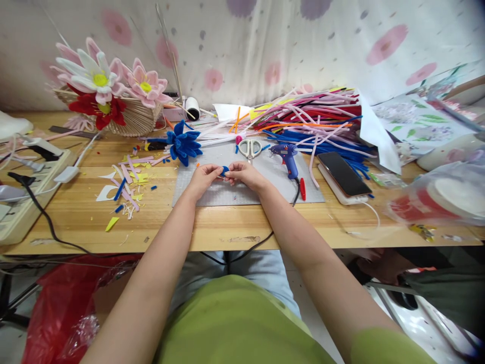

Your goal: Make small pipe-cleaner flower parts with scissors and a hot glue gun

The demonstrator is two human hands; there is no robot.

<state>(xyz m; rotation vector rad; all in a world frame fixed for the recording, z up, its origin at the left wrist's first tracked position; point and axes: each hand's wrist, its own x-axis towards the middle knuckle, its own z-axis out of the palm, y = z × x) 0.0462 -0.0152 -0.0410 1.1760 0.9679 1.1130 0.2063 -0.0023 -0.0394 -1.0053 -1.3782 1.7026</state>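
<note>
Between my fingertips is a small piece of blue pipe cleaner (225,170), bent into a compact shape. My left hand (206,178) pinches it from the left, and my right hand (244,174) grips its other side; the fingers cover part of it. Both hands are over the grey cutting mat (212,196). A blue pipe-cleaner flower (184,143) lies just beyond my left hand. Past my right hand are white-handled scissors (250,149), and to the right a blue hot glue gun (288,159) rests on the mat.
Bundled pipe cleaners (310,114) lie along the back. A basket (138,121) with fuzzy flowers stands back left, near a power strip (34,189). Colourful scraps (131,177) litter the left side. A phone (344,173) and a bagged cup (435,197) sit at right.
</note>
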